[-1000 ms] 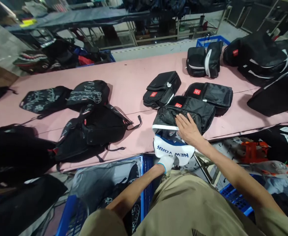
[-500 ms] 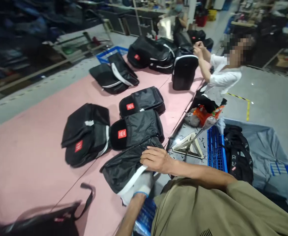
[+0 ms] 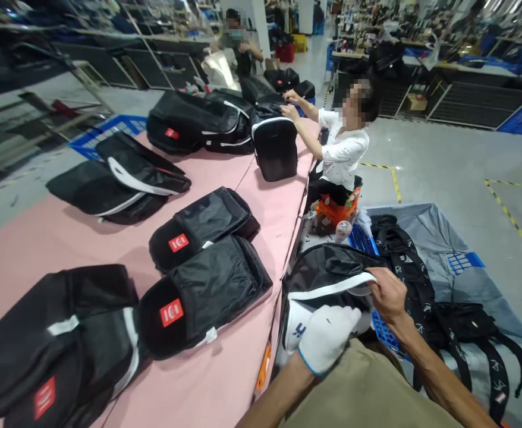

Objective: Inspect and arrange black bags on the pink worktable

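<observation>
At the lower centre of the frame, just off the near edge of the pink table (image 3: 225, 380), the person holds a black bag with white trim (image 3: 327, 274) in front of the body. The left hand (image 3: 327, 342), in a white glove, is closed on the white printed lower part of the bag; the bare right hand (image 3: 388, 295) pinches the white-trimmed rim at the bag's right side, fingers curled over the edge. The bag hangs clear of the table, between it and the blue crate (image 3: 379, 327) at the lower right. On the table, at centre left, lie two flat black bags with red labels (image 3: 203, 297), side by side and just touching; further black bags lie to the lower left and upper left. At upper centre a seated co-worker in a white shirt (image 3: 343, 151) has both hands on an upright black bag (image 3: 275, 148). As a judgement, the hold works best with the two grips kept well apart, so the rim stays taut and the soft fabric does not fold; the pinch on the thin trim looks the weaker grip and could slip.
</observation>
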Demonstrator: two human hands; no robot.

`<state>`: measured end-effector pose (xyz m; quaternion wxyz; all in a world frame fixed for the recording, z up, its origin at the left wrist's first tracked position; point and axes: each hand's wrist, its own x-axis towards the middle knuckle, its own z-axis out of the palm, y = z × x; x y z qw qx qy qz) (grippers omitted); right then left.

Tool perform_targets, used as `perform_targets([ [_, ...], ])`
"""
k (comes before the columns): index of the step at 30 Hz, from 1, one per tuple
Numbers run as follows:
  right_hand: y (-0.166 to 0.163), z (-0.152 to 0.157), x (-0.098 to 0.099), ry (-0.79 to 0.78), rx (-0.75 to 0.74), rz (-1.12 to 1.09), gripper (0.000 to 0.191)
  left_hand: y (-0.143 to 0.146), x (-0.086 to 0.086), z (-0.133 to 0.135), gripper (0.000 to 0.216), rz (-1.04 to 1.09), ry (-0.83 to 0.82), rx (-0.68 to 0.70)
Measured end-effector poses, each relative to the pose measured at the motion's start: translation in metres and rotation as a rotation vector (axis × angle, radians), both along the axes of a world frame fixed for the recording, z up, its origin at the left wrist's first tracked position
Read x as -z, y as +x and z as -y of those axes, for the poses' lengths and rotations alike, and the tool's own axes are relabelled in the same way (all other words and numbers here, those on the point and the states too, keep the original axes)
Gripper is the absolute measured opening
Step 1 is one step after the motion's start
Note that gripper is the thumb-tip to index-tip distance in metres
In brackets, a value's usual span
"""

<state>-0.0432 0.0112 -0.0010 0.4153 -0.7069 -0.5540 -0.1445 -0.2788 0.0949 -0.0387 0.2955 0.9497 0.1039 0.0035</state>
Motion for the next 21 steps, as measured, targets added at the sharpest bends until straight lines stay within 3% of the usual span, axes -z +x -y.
perform_targets([
  [3,0.031,0.005,0.005,-0.020,0.139,0.051,0.023,0.040,-0.008,-0.038,0.059,0.187,0.155,-0.056],
  [7,0.073,-0.012,0.012,-0.080,0.224,0.068,0.029,0.120,0.010,-0.106,0.078,0.434,0.318,-0.330],
  [11,0.122,-0.055,0.015,-0.141,0.098,0.056,0.035,0.178,0.035,-0.163,0.089,0.573,0.136,-0.356],
  [14,0.168,-0.100,0.015,-0.230,-0.032,-0.061,0.049,0.194,0.040,-0.196,0.069,0.579,-0.008,-0.453],
  [18,0.232,-0.176,0.026,-0.535,-0.224,-0.473,0.075,0.214,0.037,-0.239,0.040,0.291,-0.309,-0.651],
  [21,0.262,-0.235,0.056,-0.740,-0.213,-0.811,0.085,0.235,0.042,-0.268,0.025,0.173,-0.525,-0.723],
])
